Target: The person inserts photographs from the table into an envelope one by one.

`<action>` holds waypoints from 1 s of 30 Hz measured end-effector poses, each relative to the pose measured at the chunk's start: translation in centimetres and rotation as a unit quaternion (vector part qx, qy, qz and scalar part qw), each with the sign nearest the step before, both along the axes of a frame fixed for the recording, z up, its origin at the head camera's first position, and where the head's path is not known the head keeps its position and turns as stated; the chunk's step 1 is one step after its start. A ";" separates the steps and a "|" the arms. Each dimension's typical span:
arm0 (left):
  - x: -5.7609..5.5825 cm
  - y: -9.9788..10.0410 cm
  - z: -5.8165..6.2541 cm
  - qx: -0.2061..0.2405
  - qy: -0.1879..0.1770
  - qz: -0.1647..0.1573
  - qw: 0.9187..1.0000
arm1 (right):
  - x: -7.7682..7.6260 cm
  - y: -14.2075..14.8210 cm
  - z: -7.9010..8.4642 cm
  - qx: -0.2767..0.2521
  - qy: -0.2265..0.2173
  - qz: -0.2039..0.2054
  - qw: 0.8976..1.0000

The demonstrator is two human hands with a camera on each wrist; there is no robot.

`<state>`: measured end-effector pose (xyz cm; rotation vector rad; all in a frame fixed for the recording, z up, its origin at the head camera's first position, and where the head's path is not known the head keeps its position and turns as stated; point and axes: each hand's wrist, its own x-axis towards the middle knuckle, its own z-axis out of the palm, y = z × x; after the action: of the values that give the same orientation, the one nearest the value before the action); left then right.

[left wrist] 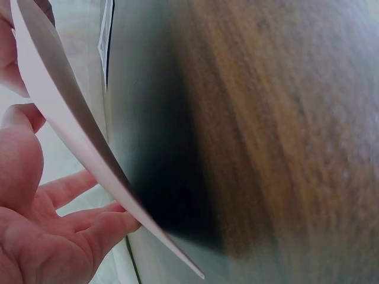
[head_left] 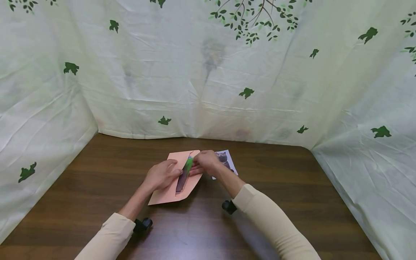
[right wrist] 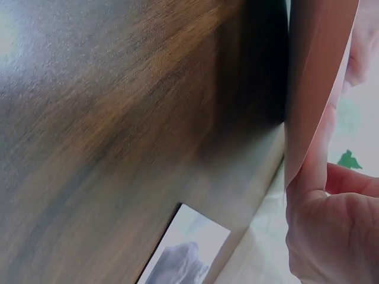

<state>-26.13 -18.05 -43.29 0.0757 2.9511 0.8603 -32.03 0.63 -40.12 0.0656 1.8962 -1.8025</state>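
A peach envelope (head_left: pixel 162 196) is held tilted over the table, its long opening gaping. Inside it shows a picture card (head_left: pixel 182 180), green at its upper end and dark purplish below. My left hand (head_left: pixel 161 176) grips the envelope from its left side, thumb by the opening; in the left wrist view that hand's fingers (left wrist: pixel 112 228) meet the paper. At the opening's upper right, my right hand (head_left: pixel 207 162) pinches near the card's green end, other fingers lying against the inner flap. The right wrist view has the envelope's flap (right wrist: pixel 317 71) hiding part of these fingers.
Another picture card (head_left: pixel 230 164), white-bordered with grey figures, lies on the brown wooden table (head_left: pixel 276 180) just beyond my right wrist. A pale curtain (head_left: pixel 146 90) with green leaf prints hangs behind the table and along both sides. Black devices (head_left: pixel 143 225) sit at both wrists.
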 end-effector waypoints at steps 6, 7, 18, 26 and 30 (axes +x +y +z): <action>0.0 0.0 -0.1 -0.004 -0.002 -0.002 1.000 | 0.0 -0.4 -0.3 -0.009 0.001 -0.008 1.000; 0.0 0.0 -0.1 -0.004 -0.002 -0.003 1.000 | 0.0 -0.5 -0.3 -0.010 0.001 -0.010 1.000; 0.0 0.0 0.0 0.004 0.001 -0.004 1.000 | 0.3 -1.0 -0.5 -0.016 0.001 -0.013 1.000; 0.1 -0.1 0.1 0.009 0.001 -0.008 1.000 | 0.1 -1.3 -1.0 -0.026 -0.001 -0.017 1.000; 0.2 -0.1 0.1 0.008 0.001 -0.010 1.000 | 0.2 -1.4 -1.1 -0.029 -0.003 -0.021 0.999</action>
<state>-25.97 -18.16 -43.15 0.1065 2.9409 0.8821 -31.83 -0.79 -41.19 0.0912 1.8492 -1.8830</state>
